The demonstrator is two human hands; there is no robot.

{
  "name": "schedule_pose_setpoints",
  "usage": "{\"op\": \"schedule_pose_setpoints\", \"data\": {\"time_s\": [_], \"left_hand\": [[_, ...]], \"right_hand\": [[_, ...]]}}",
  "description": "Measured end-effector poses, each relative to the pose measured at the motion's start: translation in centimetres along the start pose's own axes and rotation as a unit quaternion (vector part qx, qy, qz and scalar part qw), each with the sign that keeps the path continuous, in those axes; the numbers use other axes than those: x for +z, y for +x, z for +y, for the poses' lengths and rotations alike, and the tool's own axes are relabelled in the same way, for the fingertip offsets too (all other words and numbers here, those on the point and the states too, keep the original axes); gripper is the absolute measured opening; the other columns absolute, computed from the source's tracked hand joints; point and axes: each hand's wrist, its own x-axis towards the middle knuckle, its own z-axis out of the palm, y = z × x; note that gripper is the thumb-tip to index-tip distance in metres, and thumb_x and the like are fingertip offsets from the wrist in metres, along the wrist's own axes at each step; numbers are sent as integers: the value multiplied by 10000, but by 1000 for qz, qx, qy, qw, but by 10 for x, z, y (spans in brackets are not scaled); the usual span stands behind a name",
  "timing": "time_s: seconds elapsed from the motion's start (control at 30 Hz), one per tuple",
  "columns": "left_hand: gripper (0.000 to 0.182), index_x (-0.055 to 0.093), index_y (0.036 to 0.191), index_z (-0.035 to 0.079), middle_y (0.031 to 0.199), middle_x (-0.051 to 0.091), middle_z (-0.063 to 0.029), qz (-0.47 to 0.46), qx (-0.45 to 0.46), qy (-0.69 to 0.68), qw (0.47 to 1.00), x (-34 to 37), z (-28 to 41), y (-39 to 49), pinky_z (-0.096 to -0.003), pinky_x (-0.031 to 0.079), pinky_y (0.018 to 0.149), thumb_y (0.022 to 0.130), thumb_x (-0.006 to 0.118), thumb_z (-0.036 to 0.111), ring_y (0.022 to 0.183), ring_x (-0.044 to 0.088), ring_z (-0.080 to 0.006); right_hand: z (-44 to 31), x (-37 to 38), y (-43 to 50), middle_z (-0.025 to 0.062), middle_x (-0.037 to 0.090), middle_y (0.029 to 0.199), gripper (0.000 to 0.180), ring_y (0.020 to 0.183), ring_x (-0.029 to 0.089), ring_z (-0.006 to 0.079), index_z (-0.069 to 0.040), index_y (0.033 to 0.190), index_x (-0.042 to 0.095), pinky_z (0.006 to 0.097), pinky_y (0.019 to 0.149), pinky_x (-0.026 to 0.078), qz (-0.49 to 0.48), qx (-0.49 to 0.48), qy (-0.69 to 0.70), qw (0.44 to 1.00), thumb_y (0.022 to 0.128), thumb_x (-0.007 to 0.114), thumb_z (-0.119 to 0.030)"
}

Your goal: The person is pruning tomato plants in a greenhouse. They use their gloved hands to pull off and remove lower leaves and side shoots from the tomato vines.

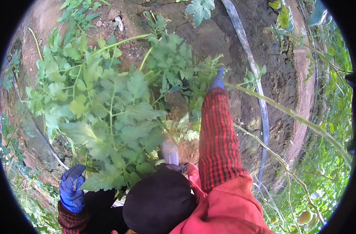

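My left hand [72,188], in a blue glove, is at the lower left with its fingers curled, beside the edge of a large mass of leafy green tomato shoots [110,117]. Whether it grips a stem there is hidden. My right hand [217,79], also gloved in blue, reaches forward at the upper middle, among leaves at the end of a long green tomato stem [294,115]. That stem runs from the hand to the lower right. The fingers are mostly hidden by leaves and the sleeve, so their grip does not show.
A grey irrigation hose [264,117] runs along the soil to the right; a thinner dark pipe [47,144] lies at the left. A bare tomato vine [283,162] and a pale green tomato [305,218] are at the lower right. My shoe [169,150] stands below the foliage.
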Motion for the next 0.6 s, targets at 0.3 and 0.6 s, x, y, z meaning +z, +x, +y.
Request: {"op": "schedule_pose_setpoints", "data": {"time_s": [0.3, 0.6], "left_hand": [[295, 634, 1177, 78, 1159, 630, -154, 10, -55, -34, 998, -4, 2, 7, -393, 461, 952, 890, 590, 31, 1087, 592, -317], [291, 632, 1182, 81, 1161, 628, -155, 15, -28, -17, 999, -14, 4, 7, -392, 466, 946, 896, 598, 37, 1077, 599, -321]], "right_hand": [[34, -2, 91, 174, 691, 1076, 320, 1015, 670, 327, -45, 1097, 651, 436, 807, 556, 63, -168, -449, 876, 874, 635, -273], [39, -50, 18, 198, 693, 961, 257, 878, 680, 355, -93, 1014, 689, 423, 773, 536, -159, -412, -538, 718, 944, 472, -211]]}}
